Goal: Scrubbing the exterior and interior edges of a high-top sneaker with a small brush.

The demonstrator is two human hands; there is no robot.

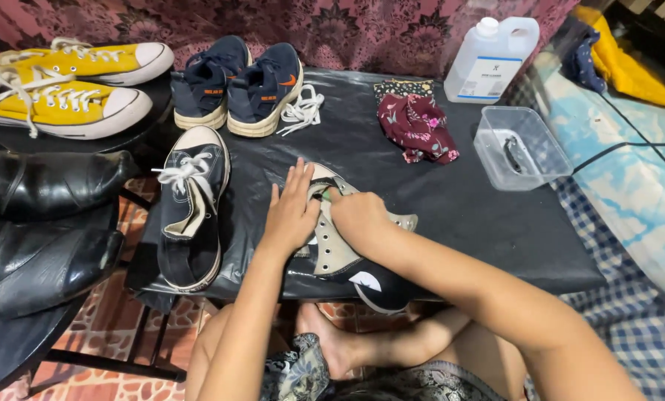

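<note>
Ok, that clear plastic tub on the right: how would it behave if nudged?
The clear plastic tub looks thin-walled and nearly empty, so probably light. On the smooth black sheet it would likely slide rather than tip, being low and wide.

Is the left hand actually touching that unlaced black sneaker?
Touching. The head view shows the left hand lying flat on the unlaced black sneaker, no gap visible.

A low table [496, 223] covered in black plastic sheeting fills the centre of the frame. Behind it, along the top edge, hangs a dark pink floral fabric [362, 30]. The floor [125, 327], visible at lower left, shows red and cream patterned tiles. A dark round side table [21, 349] sits at far left. At right lies blue and white bedding [629, 193], checked at lower right. Lighting is even and indoor.
</note>
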